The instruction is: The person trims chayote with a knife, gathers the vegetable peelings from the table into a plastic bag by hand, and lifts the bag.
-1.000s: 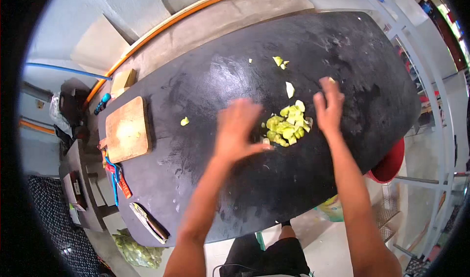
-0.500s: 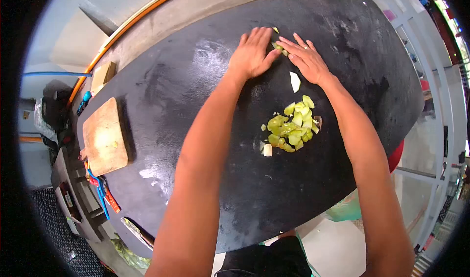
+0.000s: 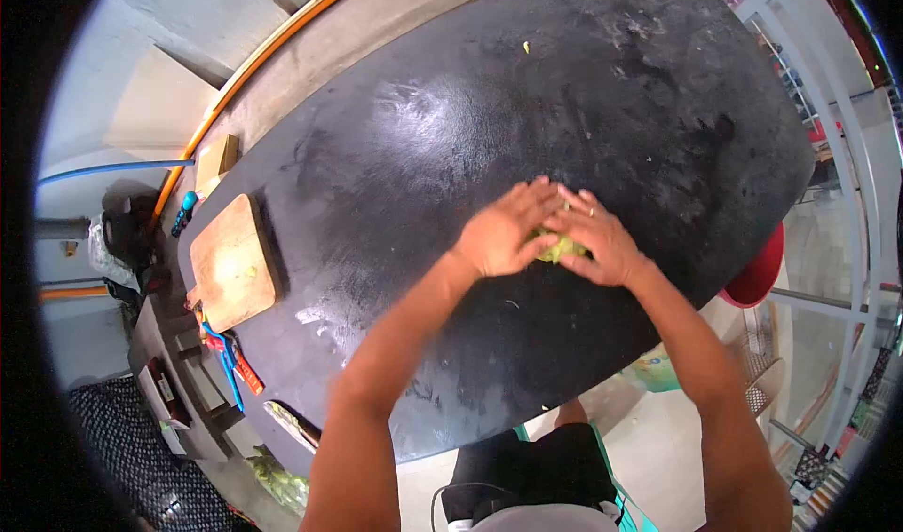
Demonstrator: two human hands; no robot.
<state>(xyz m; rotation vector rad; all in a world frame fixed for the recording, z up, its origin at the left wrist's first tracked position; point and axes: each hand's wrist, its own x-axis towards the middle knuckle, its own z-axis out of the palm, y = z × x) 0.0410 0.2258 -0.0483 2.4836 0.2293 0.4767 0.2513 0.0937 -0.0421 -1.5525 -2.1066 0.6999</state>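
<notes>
Over the right-centre of the dark table (image 3: 414, 222), my left hand (image 3: 508, 233) and my right hand (image 3: 604, 242) are cupped together from either side. Between them shows a heap of green vegetable slices (image 3: 559, 250), mostly hidden under the palms and fingers. My left fingers curl over the far side of the heap, and the thumbs close in from the near side. A ring is on a finger of my right hand. One small green scrap (image 3: 527, 47) lies alone near the table's far edge.
A wooden cutting board (image 3: 233, 264) rests on the table's left edge, a small scrap on it. Beside it are blue and orange-red handled tools (image 3: 246, 374). A long flat item (image 3: 292, 425) lies at the near-left edge. A red basin (image 3: 760, 273) stands beyond the right edge.
Both hands have come from the table's far part back toward me, onto the heap of slices. The loose pale pieces and green bits are no longer separately visible.
</notes>
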